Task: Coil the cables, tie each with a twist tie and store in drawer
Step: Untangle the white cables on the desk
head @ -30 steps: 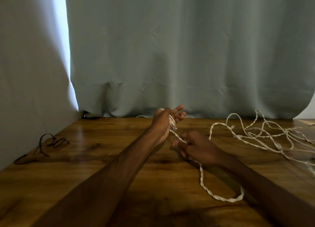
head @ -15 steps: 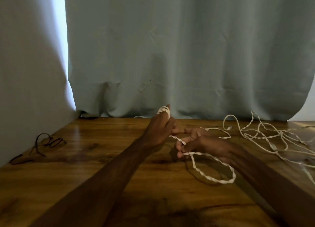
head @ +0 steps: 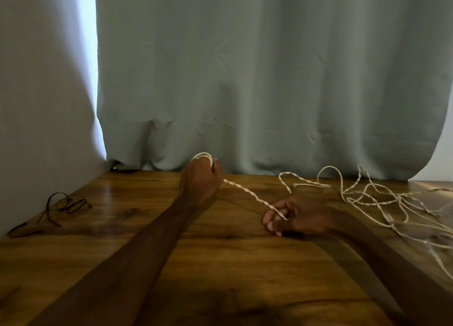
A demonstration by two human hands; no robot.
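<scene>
A long white twisted cable (head: 250,193) runs taut between my two hands over the wooden table (head: 220,264). My left hand (head: 199,181) is raised near the curtain and closed, with a few white loops wound over its fingers. My right hand (head: 297,215) rests on the table to the right and pinches the same cable between thumb and fingers. The remaining cable lies in a loose tangle (head: 382,198) at the right side of the table.
A thin black cord (head: 58,208) lies loose at the table's left side, next to the wall. A grey-green curtain (head: 245,80) hangs along the table's back edge. No drawer is in view.
My right hand has slid right and toward me along the cable, pulling the slack loop on the table straight. My left hand closed more over its loops.
</scene>
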